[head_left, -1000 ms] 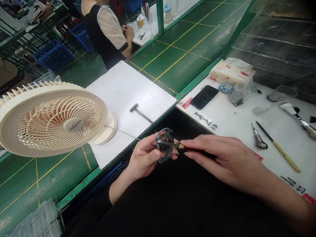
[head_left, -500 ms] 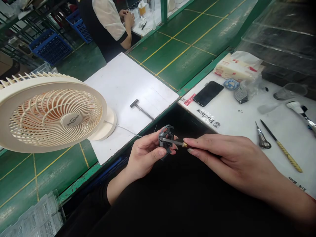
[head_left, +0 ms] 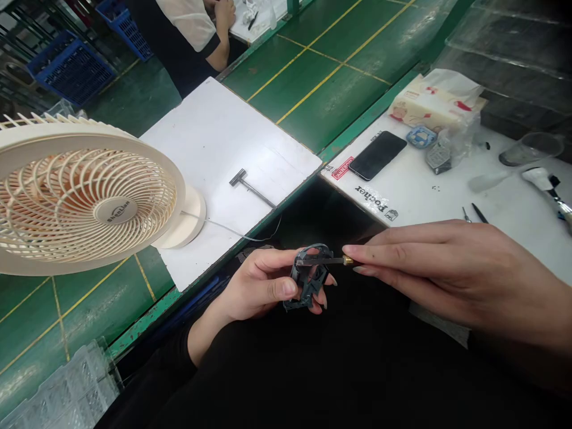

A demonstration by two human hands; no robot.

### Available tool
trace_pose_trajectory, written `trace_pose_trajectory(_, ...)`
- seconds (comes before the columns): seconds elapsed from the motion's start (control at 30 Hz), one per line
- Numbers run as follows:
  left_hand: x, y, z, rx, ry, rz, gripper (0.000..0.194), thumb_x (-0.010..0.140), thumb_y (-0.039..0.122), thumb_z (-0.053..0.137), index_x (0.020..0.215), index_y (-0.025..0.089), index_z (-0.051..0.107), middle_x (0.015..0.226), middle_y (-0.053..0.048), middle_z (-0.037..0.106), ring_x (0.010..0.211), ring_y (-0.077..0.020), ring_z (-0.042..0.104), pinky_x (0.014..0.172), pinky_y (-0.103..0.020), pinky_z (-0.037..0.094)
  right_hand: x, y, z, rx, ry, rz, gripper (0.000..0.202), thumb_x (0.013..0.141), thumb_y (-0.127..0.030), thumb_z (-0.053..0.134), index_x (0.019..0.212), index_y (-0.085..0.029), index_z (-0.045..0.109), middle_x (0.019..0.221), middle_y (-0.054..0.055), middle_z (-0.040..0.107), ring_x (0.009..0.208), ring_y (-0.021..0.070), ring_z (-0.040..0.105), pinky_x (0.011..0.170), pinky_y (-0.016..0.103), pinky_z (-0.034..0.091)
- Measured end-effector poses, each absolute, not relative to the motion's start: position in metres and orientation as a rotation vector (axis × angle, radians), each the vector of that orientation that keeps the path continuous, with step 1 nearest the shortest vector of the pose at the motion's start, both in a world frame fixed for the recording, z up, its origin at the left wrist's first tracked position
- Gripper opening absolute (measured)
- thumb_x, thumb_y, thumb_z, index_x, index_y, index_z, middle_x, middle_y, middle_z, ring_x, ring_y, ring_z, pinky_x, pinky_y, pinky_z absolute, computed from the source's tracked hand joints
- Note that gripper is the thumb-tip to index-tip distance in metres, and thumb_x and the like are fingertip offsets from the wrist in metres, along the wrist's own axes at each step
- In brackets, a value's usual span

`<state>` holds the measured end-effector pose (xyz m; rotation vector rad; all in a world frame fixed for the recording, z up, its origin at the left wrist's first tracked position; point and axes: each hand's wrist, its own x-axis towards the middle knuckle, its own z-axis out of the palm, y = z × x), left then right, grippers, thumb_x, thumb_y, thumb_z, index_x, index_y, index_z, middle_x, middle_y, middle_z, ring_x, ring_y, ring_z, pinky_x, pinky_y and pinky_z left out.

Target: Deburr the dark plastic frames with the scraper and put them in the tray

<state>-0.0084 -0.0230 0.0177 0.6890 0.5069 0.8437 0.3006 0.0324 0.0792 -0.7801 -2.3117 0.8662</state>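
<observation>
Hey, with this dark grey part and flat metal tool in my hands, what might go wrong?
The flat grey metal tool with a brass-coloured collar, pinched in your right hand, might slip and scrape your left hand, which is close to its tip. The dark grey openwork part looks thin in places, so hard pressure might crack it. Held off the table, it might drop if your grip loosens.

A cream fan [head_left: 118,208] stands to my left, its base on a white counter [head_left: 268,143]. Beyond and below the fan I see glossy green floor [head_left: 339,101], ruled with yellow lines and catching pale light. Blue crates [head_left: 69,71] sit behind the fan. Well to its right, a second white counter [head_left: 429,193] runs up to dim, stacked translucent shelves [head_left: 513,59].
</observation>
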Motion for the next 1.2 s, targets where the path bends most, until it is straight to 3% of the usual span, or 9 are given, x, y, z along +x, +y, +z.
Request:
trace_pose_trajectory(0.27,-0.008,-0.026,0.013,0.79,0.583,0.909,0.047,0.104,0.034,0.095,0.151,0.031,0.088,0.132,-0.017,0.09,0.099,-0.0296,0.089,0.091,-0.047,0.076,0.301,0.026,0.077,-0.826,-2.305,0.872,0.046,0.118,-0.019,0.073,0.154,-0.047,0.082,0.114,-0.004,0.092,0.085,0.0226,0.088,0.069,0.033,0.068)
trace_pose_trajectory(0.47,-0.007,-0.025,0.014,0.84,0.612,0.956,0.048,0.106,0.028,0.093,0.153,0.033,0.086,0.128,-0.013,0.09,0.104,-0.0277,0.089,0.098,-0.047,0.076,0.298,0.023,0.075,-0.871,-2.301,0.849,0.043,0.117,-0.018,0.073,0.15,-0.043,0.083,0.106,-0.003,0.089,0.083,0.0219,0.086,0.071,0.034,0.067)
trace_pose_trajectory(0.67,-0.006,-0.024,0.022,0.873,0.687,0.975,0.04,0.107,0.031,0.093,0.146,0.025,0.09,0.116,-0.012,0.092,0.1,-0.0248,0.088,0.099,-0.041,0.075,0.295,0.016,0.072,-0.949,-2.284,0.815,0.031,0.119,-0.024,0.071,0.144,-0.037,0.085,0.114,-0.001,0.092,0.093,0.0264,0.09,0.072,0.037,0.07)
trace_pose_trajectory(0.87,-0.008,-0.025,0.015,0.91,0.752,1.0,0.044,0.107,0.033,0.092,0.15,0.024,0.088,0.129,-0.015,0.091,0.105,-0.0287,0.088,0.101,-0.048,0.075,0.289,0.008,0.065,-0.988,-2.25,0.81,0.024,0.12,-0.023,0.07,0.136,-0.032,0.085,0.115,0.0,0.092,0.088,0.0243,0.089,0.076,0.037,0.072)
trace_pose_trajectory(1.1,-0.006,-0.028,0.012,0.964,0.82,1.055,0.046,0.11,0.032,0.089,0.155,0.028,0.085,0.135,-0.014,0.091,0.105,-0.0277,0.088,0.104,-0.047,0.072,0.282,0.004,0.063,-0.977,-2.223,0.825,0.023,0.121,-0.018,0.069,0.137,-0.026,0.082,0.114,0.0,0.092,0.089,0.0196,0.088,0.086,0.03,0.072)
trace_pose_trajectory(1.2,-0.005,-0.028,0.011,0.969,0.813,1.074,0.047,0.11,0.032,0.089,0.157,0.029,0.084,0.135,-0.014,0.091,0.106,-0.0275,0.088,0.104,-0.046,0.072,0.28,0.002,0.063,-0.994,-2.214,0.807,0.022,0.121,-0.018,0.069,0.136,-0.026,0.082,0.109,0.001,0.091,0.085,0.0197,0.087,0.082,0.029,0.072)
